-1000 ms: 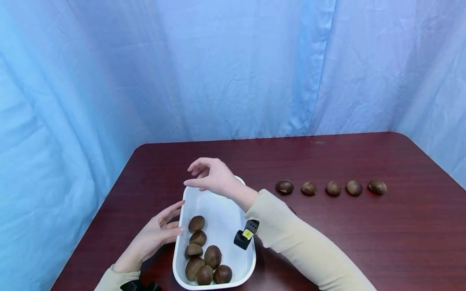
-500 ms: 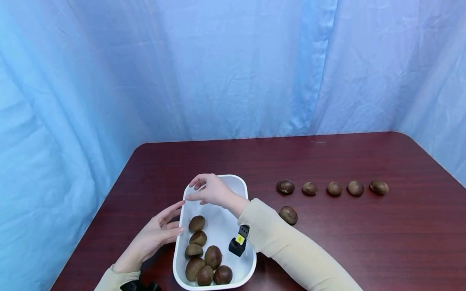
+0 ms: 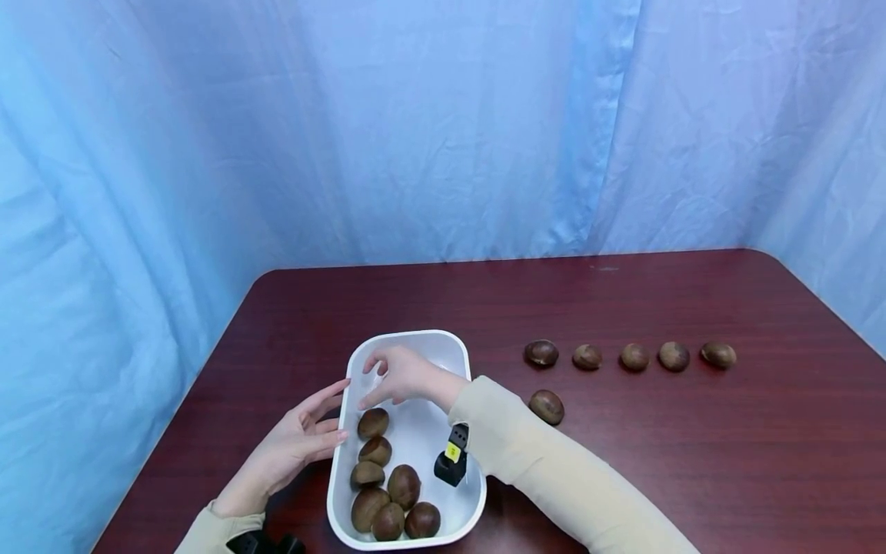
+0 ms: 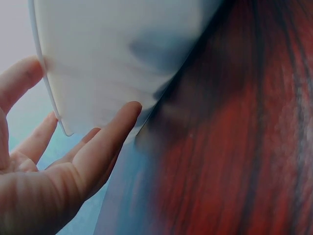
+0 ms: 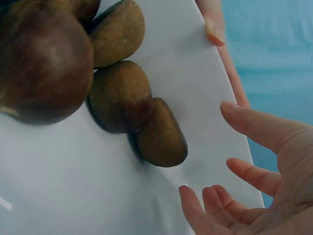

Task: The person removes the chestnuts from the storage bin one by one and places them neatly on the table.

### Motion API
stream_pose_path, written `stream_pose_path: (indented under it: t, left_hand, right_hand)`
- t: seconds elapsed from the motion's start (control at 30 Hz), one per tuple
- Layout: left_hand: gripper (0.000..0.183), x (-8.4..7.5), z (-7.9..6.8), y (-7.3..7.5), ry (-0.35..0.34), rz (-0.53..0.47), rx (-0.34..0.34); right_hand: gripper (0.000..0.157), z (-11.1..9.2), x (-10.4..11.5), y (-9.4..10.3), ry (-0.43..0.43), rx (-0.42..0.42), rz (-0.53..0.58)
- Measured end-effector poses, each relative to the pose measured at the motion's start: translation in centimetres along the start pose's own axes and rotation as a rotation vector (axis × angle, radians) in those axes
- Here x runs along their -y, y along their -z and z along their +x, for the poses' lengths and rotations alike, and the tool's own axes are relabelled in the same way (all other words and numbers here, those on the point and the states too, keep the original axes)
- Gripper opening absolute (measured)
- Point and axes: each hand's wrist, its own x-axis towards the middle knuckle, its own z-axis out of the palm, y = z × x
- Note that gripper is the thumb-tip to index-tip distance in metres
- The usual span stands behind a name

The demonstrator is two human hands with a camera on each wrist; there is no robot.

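A white rectangular tray [image 3: 408, 543] with rounded corners stands at the table's near side, holding several brown chestnuts [image 3: 404, 486]. My left hand [image 3: 298, 440] touches the tray's left wall from outside, fingers spread and nearly straight. In the left wrist view, its fingertips meet the pale side of the tray. Inside the tray, my right hand [image 3: 400, 375] hovers just beyond the farthest chestnut [image 3: 373, 424], thumb and fingers apart. The right wrist view shows that same chestnut [image 5: 161, 137] close by the fingertips, with nothing between thumb and fingers.
Right of the tray, a row of several chestnuts [image 3: 634, 357] lies along the dark red wooden table [image 3: 692, 462]. A single chestnut [image 3: 547, 406] sits nearer, beside the right sleeve [image 3: 554, 454]. Blue curtains [image 3: 443, 138] hang behind the table.
My right hand has come down from above the tray's far left corner into the tray, toward the chestnuts. The arm's shift uncovers the lone chestnut on the table. The left hand stays put.
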Motion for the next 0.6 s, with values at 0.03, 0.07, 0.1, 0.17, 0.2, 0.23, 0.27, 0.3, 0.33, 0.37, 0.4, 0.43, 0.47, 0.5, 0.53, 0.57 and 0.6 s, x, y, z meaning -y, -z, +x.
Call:
stream_pose_path:
  t: [0.03, 0.07, 0.1, 0.17, 0.2, 0.23, 0.27, 0.3, 0.33, 0.37, 0.4, 0.43, 0.47, 0.5, 0.53, 0.57, 0.6]
  left_hand:
    - [0.077, 0.0, 0.0, 0.0, -0.001, -0.002, 0.002]
    - [0.077, 0.0, 0.0, 0.0, -0.003, -0.002, 0.004]
    - [0.077, -0.1, 0.0, 0.0, -0.005, -0.004, 0.006]
    - [0.078, -0.1, 0.1, 0.0, -0.008, -0.005, 0.008]
    - [0.078, -0.1, 0.1, 0.0, -0.008, -0.005, 0.008]
    - [0.078, -0.1, 0.1, 0.0, -0.007, -0.005, 0.008]
    - [0.078, -0.1, 0.1, 0.0, -0.006, -0.005, 0.008]
    - [0.078, -0.1, 0.1, 0.0, -0.004, -0.004, 0.007]
    - [0.078, -0.1, 0.1, 0.0, -0.001, -0.003, 0.006]
    - [0.078, -0.1, 0.1, 0.0, 0.001, -0.003, 0.006]
    - [0.078, -0.1, 0.1, 0.0, 0.003, -0.003, 0.006]
    - [0.078, -0.1, 0.0, 0.0, 0.005, -0.003, 0.006]
    - [0.079, -0.1, 0.0, 0.0, 0.006, -0.003, 0.007]
    - [0.079, -0.1, 0.0, 0.0, 0.007, -0.003, 0.007]
    - [0.079, -0.1, -0.1, 0.0, 0.007, -0.003, 0.008]
    - [0.079, -0.1, -0.1, 0.0, 0.008, -0.003, 0.009]
    - [0.079, -0.1, -0.1, 0.0, 0.008, -0.002, 0.009]
  right_hand:
    - [0.05, 0.0, 0.0, 0.0, -0.005, 0.01, -0.015]
    - [0.051, 0.0, 0.0, -0.1, -0.008, 0.02, -0.029]
    - [0.052, 0.0, 0.0, -0.1, -0.013, 0.031, -0.042]
    - [0.053, 0.0, 0.0, -0.2, -0.021, 0.053, -0.068]
    - [0.053, -0.1, 0.0, -0.3, -0.023, 0.063, -0.078]
    - [0.053, -0.1, 0.1, -0.3, -0.025, 0.072, -0.089]
    - [0.053, -0.1, 0.1, -0.4, -0.023, 0.08, -0.104]
    - [0.052, -0.1, 0.1, -0.5, -0.021, 0.089, -0.115]
    - [0.052, -0.1, 0.1, -0.6, -0.019, 0.095, -0.125]
    - [0.051, -0.1, 0.1, -0.6, -0.017, 0.099, -0.135]
    - [0.051, -0.1, 0.1, -0.7, -0.016, 0.101, -0.142]
    - [0.051, -0.1, 0.1, -0.8, -0.014, 0.103, -0.153]
    - [0.051, -0.1, 0.1, -0.9, -0.012, 0.103, -0.16]
    - [0.051, -0.1, 0.1, -1.0, -0.011, 0.102, -0.166]
    - [0.051, -0.1, 0.1, -1.1, -0.009, 0.1, -0.174]
    - [0.052, -0.2, 0.1, -1.2, -0.006, 0.099, -0.18]
    - [0.052, -0.2, 0.1, -1.2, -0.004, 0.099, -0.186]
